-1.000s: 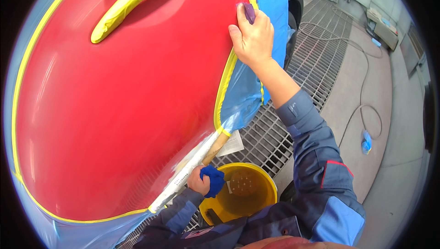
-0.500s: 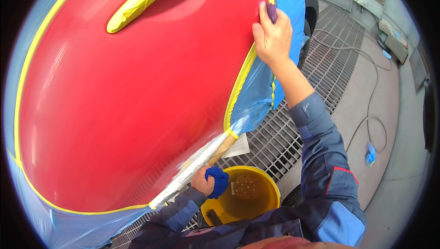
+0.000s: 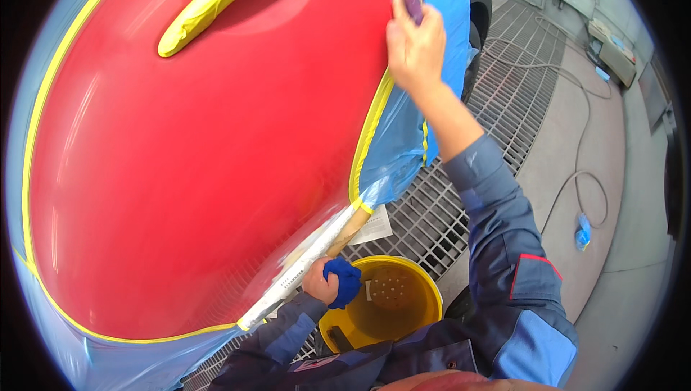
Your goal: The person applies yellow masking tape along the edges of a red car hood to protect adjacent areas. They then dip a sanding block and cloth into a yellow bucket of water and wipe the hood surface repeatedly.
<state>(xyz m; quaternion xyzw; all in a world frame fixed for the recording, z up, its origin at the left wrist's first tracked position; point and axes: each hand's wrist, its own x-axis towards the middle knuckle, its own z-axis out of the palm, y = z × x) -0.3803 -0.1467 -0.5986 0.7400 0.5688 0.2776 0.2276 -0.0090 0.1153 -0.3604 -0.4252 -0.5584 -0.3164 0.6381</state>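
A glossy red car door panel (image 3: 216, 175) fills the left and middle, edged with yellow masking tape (image 3: 372, 128). My right hand (image 3: 419, 49) is at the panel's upper right edge, closed around a small purple pad (image 3: 413, 7). The fingers' far side is hidden. Low in the middle, my left hand (image 3: 319, 281) grips a bunched dark blue cloth (image 3: 344, 283) beside the panel's lower edge. The cloth hangs over the left side of a yellow bucket (image 3: 438, 305). A round piece with several holes (image 3: 392, 289) shows inside the bucket, under murky brownish liquid.
Yellow tape wraps the door handle (image 3: 216, 4). Blue masking film (image 3: 450, 53) covers the neighbouring parts, with a dark tyre (image 3: 478, 17) behind. Metal floor grating (image 3: 515, 92) runs beneath. A printed sheet (image 3: 374, 225) lies by the bucket; a grey hose (image 3: 589, 125) curves across the floor at right.
The view has shifted slightly. My right hand has slid a little farther up along the panel's right edge with the purple pad. My left hand keeps the blue cloth at about the same place.
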